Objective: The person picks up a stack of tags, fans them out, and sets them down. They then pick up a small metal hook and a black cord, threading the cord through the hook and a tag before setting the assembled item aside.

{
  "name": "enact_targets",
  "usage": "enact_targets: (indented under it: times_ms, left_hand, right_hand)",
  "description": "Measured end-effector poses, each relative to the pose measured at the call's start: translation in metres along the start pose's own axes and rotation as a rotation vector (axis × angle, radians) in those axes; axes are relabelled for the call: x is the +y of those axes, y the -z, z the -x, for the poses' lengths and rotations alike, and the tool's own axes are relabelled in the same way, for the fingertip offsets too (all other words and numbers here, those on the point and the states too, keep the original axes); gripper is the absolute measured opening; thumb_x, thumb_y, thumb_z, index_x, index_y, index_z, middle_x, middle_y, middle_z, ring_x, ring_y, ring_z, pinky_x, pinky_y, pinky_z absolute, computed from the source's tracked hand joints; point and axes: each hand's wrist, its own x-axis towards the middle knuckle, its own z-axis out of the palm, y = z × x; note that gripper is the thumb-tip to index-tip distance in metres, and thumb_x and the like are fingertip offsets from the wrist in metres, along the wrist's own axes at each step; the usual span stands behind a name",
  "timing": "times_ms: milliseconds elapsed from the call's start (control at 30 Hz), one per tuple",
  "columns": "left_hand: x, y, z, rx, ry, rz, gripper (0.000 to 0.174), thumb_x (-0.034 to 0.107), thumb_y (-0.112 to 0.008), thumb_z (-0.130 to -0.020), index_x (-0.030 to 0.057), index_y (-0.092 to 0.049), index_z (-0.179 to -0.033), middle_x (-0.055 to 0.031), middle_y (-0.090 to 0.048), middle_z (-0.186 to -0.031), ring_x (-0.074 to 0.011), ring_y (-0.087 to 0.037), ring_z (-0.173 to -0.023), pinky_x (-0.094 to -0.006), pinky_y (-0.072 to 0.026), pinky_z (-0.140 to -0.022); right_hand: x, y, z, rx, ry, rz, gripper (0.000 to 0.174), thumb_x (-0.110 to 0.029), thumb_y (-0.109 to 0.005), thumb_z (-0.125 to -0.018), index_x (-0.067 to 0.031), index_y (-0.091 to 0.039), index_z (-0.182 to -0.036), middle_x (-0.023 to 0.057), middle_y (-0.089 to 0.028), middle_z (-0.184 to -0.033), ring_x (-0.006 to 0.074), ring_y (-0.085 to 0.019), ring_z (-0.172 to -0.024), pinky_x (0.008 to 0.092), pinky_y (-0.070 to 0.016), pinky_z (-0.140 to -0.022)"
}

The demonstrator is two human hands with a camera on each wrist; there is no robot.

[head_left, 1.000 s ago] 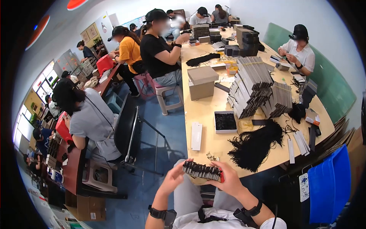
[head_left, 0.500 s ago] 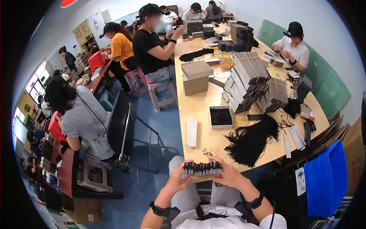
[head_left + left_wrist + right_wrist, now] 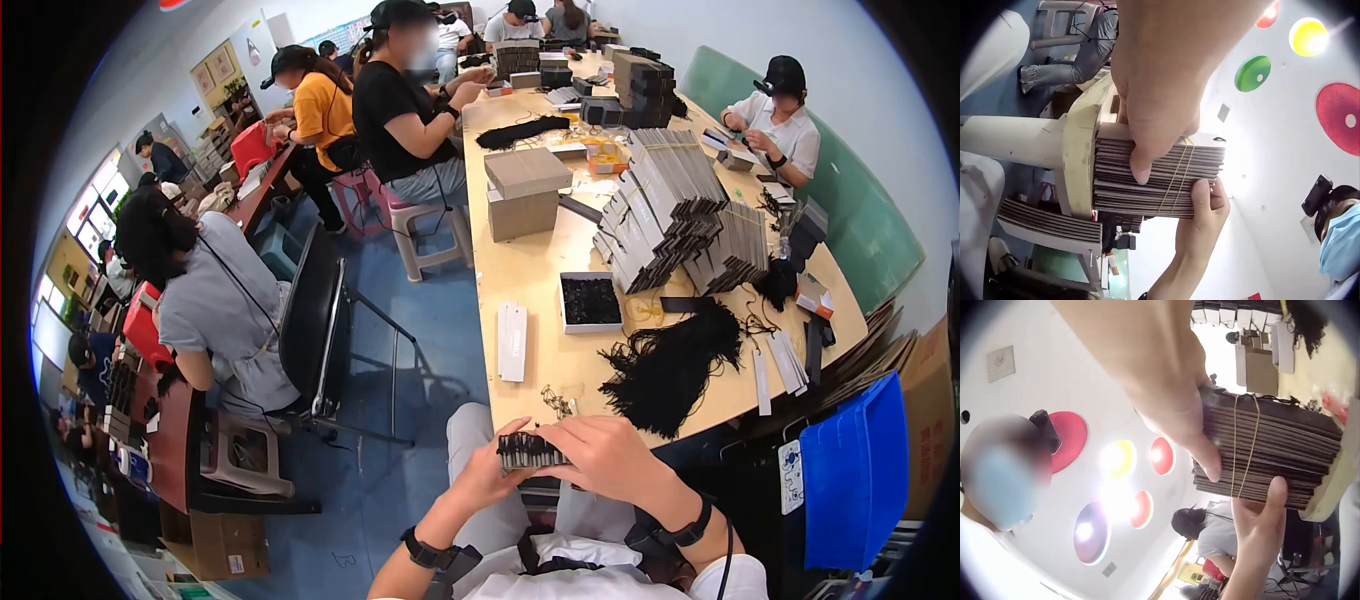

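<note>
A thick stack of grey card tags (image 3: 527, 452) with black cords along its top edge is held between both hands, above the lap at the table's near edge. My left hand (image 3: 483, 483) grips the stack's left end, its thumb lying across the card edges in the left wrist view. From the other end my right hand (image 3: 605, 452) holds it, the back of the hand turned up and hiding part of the cords. A thin yellowish rubber band (image 3: 1235, 440) loops around the stack, near the right thumb in the right wrist view.
On the wooden table (image 3: 535, 270) lie a white tag stack (image 3: 512, 343), an open box of black pieces (image 3: 590, 302), a heap of black cords (image 3: 675, 375) and tall banded card stacks (image 3: 660, 205). A blue bin (image 3: 855, 475) stands at right. Other people sit around.
The stack, first tilted, was levelled and then shifted slightly right. My right hand has moved from its right end to over its top, covering more of it.
</note>
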Motion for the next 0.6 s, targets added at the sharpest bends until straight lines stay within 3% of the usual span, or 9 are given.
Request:
enact_targets:
  times_ms: [100,200,267,300,367,400,467,600]
  left_hand:
    - [0.007,-0.002,-0.004,0.005,0.020,0.045,0.078,0.010,-0.079,-0.074,0.0036,-0.036,-0.139,-0.0114,-0.062,-0.118,-0.0254,-0.064,-0.103,-0.0319,-0.0490,-0.090]
    - [0.006,-0.007,-0.005,0.022,0.077,0.062,0.080,0.012,-0.081,-0.073,0.0034,-0.037,-0.139,-0.0111,-0.063,-0.117,-0.0262,-0.063,-0.105,-0.0319,-0.0484,-0.091]
    - [0.002,-0.011,-0.007,0.033,0.127,0.085,0.079,0.013,-0.082,-0.072,0.0028,-0.040,-0.138,-0.0108,-0.063,-0.117,-0.0267,-0.063,-0.107,-0.0316,-0.0481,-0.092]
    - [-0.002,-0.012,-0.005,0.065,0.117,0.109,0.075,0.012,-0.082,-0.072,0.0022,-0.043,-0.135,-0.0105,-0.065,-0.113,-0.0268,-0.063,-0.106,-0.0310,-0.0479,-0.092]
    - [-0.002,-0.014,-0.008,0.147,0.063,0.204,0.059,0.005,-0.080,-0.072,-0.0015,-0.053,-0.124,-0.0092,-0.067,-0.105,-0.0225,-0.065,-0.100,-0.0298,-0.0505,-0.088]
    - [0.005,-0.013,-0.010,0.147,0.057,0.203,0.059,0.005,-0.080,-0.072,-0.0015,-0.053,-0.124,-0.0092,-0.067,-0.105,-0.0225,-0.065,-0.100,-0.0298,-0.0505,-0.088]
    - [0.028,-0.008,-0.015,0.174,0.198,0.676,0.050,-0.002,-0.078,-0.072,-0.0033,-0.055,-0.117,-0.0088,-0.067,-0.104,-0.0172,-0.064,-0.098,-0.0304,-0.0531,-0.083]
    - [0.057,-0.002,-0.026,0.151,0.222,0.682,0.056,-0.005,-0.074,-0.076,-0.0025,-0.045,-0.124,-0.0088,-0.064,-0.108,-0.0169,-0.064,-0.098,-0.0307,-0.0545,-0.081]
  right_hand:
    - [0.006,0.001,0.004,-0.019,0.009,-0.043,0.044,-0.028,-0.077,-0.069,-0.0064,-0.061,-0.104,0.0044,-0.062,-0.081,0.0202,-0.063,-0.069,0.0302,-0.0498,-0.060]
    - [0.010,0.000,0.007,-0.096,-0.038,-0.051,0.048,-0.028,-0.078,-0.069,-0.0056,-0.061,-0.109,0.0068,-0.064,-0.090,0.0226,-0.064,-0.078,0.0309,-0.0513,-0.064]
    - [0.018,-0.005,0.009,0.102,0.030,-0.197,0.059,-0.028,-0.078,-0.071,-0.0059,-0.055,-0.121,0.0113,-0.064,-0.104,0.0239,-0.065,-0.093,0.0316,-0.0525,-0.073]
    - [0.022,-0.009,0.014,0.100,0.028,-0.192,0.059,-0.028,-0.078,-0.071,-0.0059,-0.055,-0.121,0.0113,-0.064,-0.104,0.0239,-0.065,-0.093,0.0316,-0.0525,-0.073]
    - [0.026,-0.022,0.030,0.355,-0.224,-0.677,0.072,-0.028,-0.081,-0.073,-0.0041,-0.046,-0.130,0.0157,-0.061,-0.117,0.0248,-0.063,-0.105,0.0322,-0.0508,-0.083]
    - [0.026,-0.026,0.037,0.358,-0.220,-0.674,0.072,-0.028,-0.081,-0.073,-0.0041,-0.046,-0.130,0.0157,-0.061,-0.117,0.0248,-0.063,-0.105,0.0322,-0.0508,-0.083]
    - [0.023,-0.032,0.052,-0.036,-0.457,-0.635,0.080,-0.027,-0.082,-0.072,-0.0014,-0.039,-0.135,0.0174,-0.063,-0.116,0.0229,-0.063,-0.103,0.0312,-0.0490,-0.086]
    - [0.023,-0.040,0.054,0.085,-0.597,-0.932,0.070,-0.024,-0.082,-0.072,0.0023,-0.047,-0.127,0.0155,-0.067,-0.107,0.0183,-0.065,-0.093,0.0296,-0.0493,-0.083]
